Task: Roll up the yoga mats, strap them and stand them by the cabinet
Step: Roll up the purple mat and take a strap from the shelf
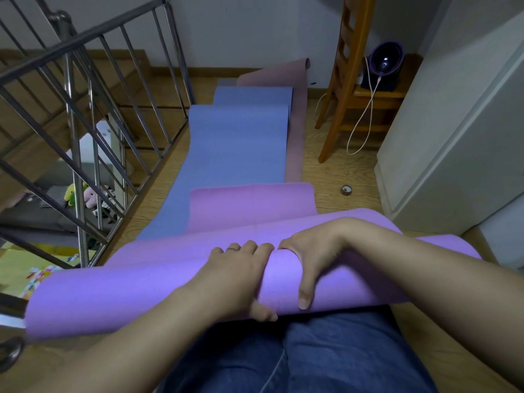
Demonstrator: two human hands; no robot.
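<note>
Wooden floor runs from the person's knees toward the far wall, with a metal stair railing at 10 o'clock and a white cabinet standing at 2 o'clock. Closest in, a purple mat lies crosswise as a thick, partly wound roll just in front of the blue jeans; its pink inner face spreads flat toward 12 o'clock. Both hands are clamped on the middle of that roll, side by side and almost touching. The left hand has its fingers curled over the top and its thumb tucked under the near edge; the right hand wraps its fingers over the far side, thumb pointing down the front. Beyond the roll a blue mat stretches away at 12 o'clock, rippled in a low step partway along, and a dusty-pink mat shows along its right edge and past its far end. At 1 o'clock stands a wooden chair with a white cable hanging from its seat, and a small tape roll sits on the floor near the cabinet's base.
</note>
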